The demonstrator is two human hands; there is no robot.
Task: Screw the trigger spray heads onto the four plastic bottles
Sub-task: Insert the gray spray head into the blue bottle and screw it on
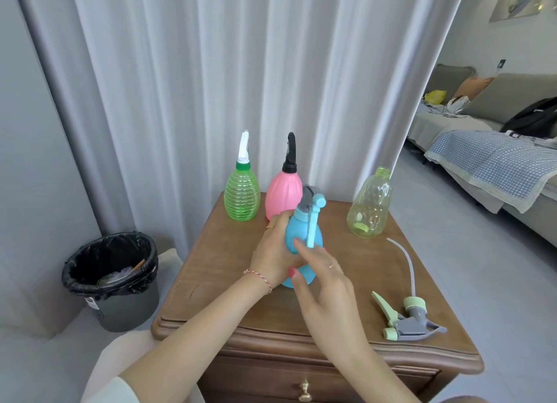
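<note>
My left hand [275, 251] grips the blue bottle [303, 239] from its left side, at the middle of the wooden nightstand [217, 270]. A blue and grey trigger head [312, 209] sits on the bottle's neck. My right hand [322, 279] hovers in front of the bottle with fingers spread, fingertips near the trigger lever. Behind stand a green ribbed bottle [242, 199] with a white head and a pink bottle [283, 196] with a black head. A clear yellow bottle [370, 206] stands capless at the right. A light green and grey trigger head [407, 318] with a long tube lies at the front right.
A grey bin [114, 279] lined with a black bag stands on the floor left of the nightstand. White curtains hang behind. A sofa with a blue checked cloth [494, 164] is at the right. A brass drawer knob [305, 392] shows below.
</note>
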